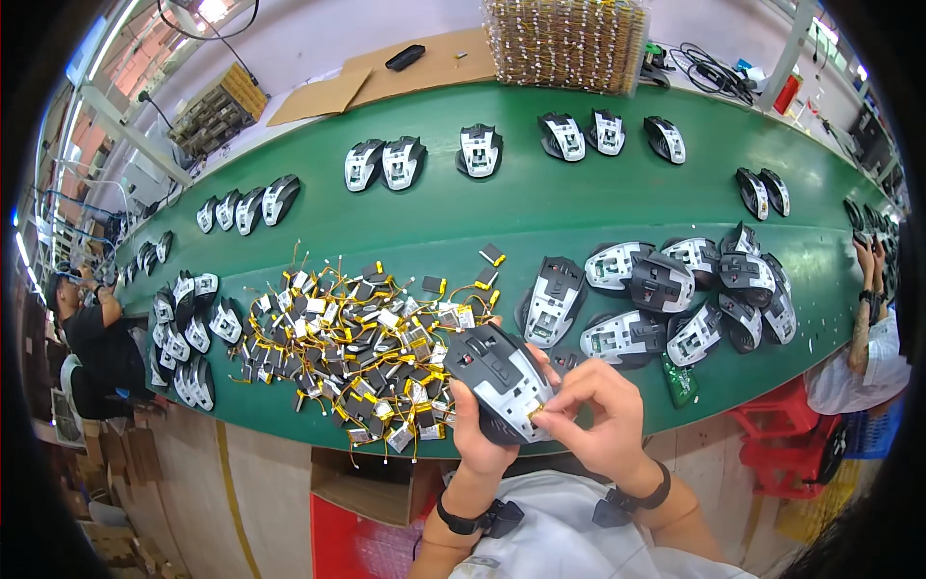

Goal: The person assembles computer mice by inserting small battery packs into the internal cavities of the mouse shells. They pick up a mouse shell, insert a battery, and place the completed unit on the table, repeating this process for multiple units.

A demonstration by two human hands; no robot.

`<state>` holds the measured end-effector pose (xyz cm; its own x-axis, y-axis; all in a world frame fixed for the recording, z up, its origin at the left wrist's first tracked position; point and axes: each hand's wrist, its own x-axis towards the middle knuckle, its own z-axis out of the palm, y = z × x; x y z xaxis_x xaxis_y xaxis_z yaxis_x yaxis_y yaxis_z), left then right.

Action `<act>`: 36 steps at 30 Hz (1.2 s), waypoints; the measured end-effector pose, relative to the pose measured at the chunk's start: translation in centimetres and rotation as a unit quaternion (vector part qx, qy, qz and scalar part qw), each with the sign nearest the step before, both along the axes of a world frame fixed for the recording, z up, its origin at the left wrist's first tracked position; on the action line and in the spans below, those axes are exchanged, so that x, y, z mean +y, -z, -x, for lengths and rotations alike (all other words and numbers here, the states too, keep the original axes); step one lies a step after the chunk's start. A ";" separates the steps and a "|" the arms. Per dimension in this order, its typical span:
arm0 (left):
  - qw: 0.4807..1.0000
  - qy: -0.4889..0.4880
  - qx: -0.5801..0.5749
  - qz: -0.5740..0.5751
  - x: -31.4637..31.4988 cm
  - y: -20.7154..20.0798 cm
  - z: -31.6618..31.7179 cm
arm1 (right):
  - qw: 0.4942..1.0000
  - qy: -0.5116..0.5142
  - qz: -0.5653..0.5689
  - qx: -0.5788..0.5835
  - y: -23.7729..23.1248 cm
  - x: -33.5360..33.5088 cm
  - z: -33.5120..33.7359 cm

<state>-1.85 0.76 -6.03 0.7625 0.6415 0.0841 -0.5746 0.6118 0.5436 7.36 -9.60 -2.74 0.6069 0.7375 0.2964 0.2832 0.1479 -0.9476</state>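
Observation:
My left hand [479, 436] is wrapped round a black and white computer mouse [494, 372], tilted above the near edge of the green bench. The mouse's white inner shell has open slots. My right hand [606, 420] pinches at the shell's lower end, where a small yellow bit shows at the fingertips; what it is I cannot make out. Left of the mouse lies a big heap of small battery packs [362, 338] with yellow tape and thin wires. On the right, several similar mice [622, 336] lie clustered, some overlapping.
More mice [479, 151] stand in spaced groups along the green bench [318, 217]. Another cluster of mice [198, 333] sits left of the batteries. A green packet [679, 381] lies near the front edge. Cardboard [424, 68] and a stacked tray of wired parts [566, 43] are behind. People work at both ends.

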 end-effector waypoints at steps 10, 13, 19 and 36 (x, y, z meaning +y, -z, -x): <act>0.997 0.031 -0.048 0.051 0.8 0.9 -0.4 | 0.990 -0.057 0.022 -0.130 -1.2 -1.3 -1.2; 0.998 0.012 -0.027 0.058 0.3 0.6 -0.6 | 0.984 -0.022 0.006 -0.178 -0.9 -0.9 -1.6; 0.987 -0.096 0.017 0.129 -0.5 0.2 -0.9 | 0.939 0.063 0.035 -0.336 -0.8 0.3 1.5; 0.988 -0.051 0.068 0.130 -0.4 -1.1 -0.4 | 0.898 0.047 0.007 -0.438 0.7 -2.0 1.0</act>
